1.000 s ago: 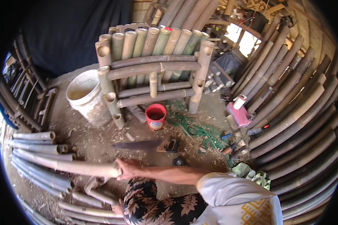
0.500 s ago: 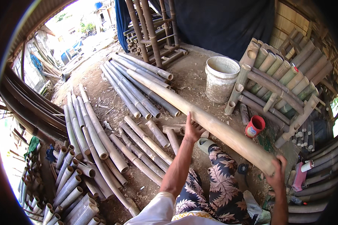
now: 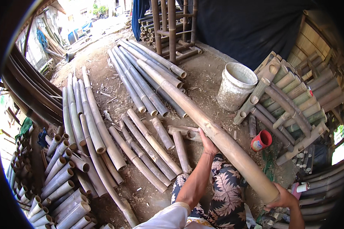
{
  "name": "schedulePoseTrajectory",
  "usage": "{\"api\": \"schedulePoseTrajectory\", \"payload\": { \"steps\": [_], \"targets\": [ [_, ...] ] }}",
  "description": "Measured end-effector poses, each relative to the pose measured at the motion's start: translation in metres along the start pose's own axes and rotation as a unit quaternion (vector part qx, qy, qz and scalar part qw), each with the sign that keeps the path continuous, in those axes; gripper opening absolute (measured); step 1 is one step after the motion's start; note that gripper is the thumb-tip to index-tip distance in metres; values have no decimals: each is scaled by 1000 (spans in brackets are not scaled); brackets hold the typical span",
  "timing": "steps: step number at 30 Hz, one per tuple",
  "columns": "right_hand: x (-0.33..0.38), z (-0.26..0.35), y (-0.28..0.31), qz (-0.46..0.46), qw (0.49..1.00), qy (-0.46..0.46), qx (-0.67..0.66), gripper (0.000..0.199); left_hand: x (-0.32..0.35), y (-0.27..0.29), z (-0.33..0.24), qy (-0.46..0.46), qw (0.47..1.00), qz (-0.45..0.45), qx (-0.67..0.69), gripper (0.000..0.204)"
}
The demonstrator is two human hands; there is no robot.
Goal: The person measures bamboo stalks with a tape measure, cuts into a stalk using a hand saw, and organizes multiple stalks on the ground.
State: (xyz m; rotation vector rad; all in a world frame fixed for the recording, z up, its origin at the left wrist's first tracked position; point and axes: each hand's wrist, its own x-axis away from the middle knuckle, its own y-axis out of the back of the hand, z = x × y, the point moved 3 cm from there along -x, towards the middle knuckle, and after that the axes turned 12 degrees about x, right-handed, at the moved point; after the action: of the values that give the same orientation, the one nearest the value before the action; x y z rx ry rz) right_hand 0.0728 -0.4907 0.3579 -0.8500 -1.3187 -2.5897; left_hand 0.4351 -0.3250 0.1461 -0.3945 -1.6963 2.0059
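A long pale bamboo pole [image 3: 221, 139] slants from the far pile toward my lower right. My left hand [image 3: 208, 143] supports it from its left side and underneath, partway along; some of the fingers are hidden beneath it. At the near end my right hand [image 3: 283, 197] wraps round the cut rim. The pole's far end rests on or beside a row of grey bamboo poles [image 3: 132, 82] on the dirt floor. Below it are my knees, in dark leaf-patterned trousers [image 3: 229, 179].
A dirty white bucket [image 3: 237, 86] and a red pot [image 3: 261, 140] stand right of the pole. Stacked bamboo lengths [image 3: 294, 91] fill a rack at right. Curved poles [image 3: 103, 126] and short pieces [image 3: 162, 133] lie on the left, with upright cut tubes [image 3: 61, 191] at lower left.
The pole's near end has come lower and slightly left with my right hand. My left hand stays at about the same stretch of the pole. The whole view has shifted slightly.
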Motion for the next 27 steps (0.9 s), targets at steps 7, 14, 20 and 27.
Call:
{"api": "schedulePoseTrajectory", "payload": {
  "steps": [7,14,20,27],
  "targets": [
    [25,-2,-37,-246,918,17,311,105,-17,23,-4,74,987,-103,-101,83],
    [-33,-101,-32,-4,994,-73,-76,97,-21,44,4,95,994,-25,44,84],
    [-172,-116,-87,-127,991,-6,32,93,-38,129,-89,-34,682,-358,-637,84],
    [-455,10,-78,10,984,89,-152,90,-13,163,-193,-172,291,-384,-859,94]
  ]
}}
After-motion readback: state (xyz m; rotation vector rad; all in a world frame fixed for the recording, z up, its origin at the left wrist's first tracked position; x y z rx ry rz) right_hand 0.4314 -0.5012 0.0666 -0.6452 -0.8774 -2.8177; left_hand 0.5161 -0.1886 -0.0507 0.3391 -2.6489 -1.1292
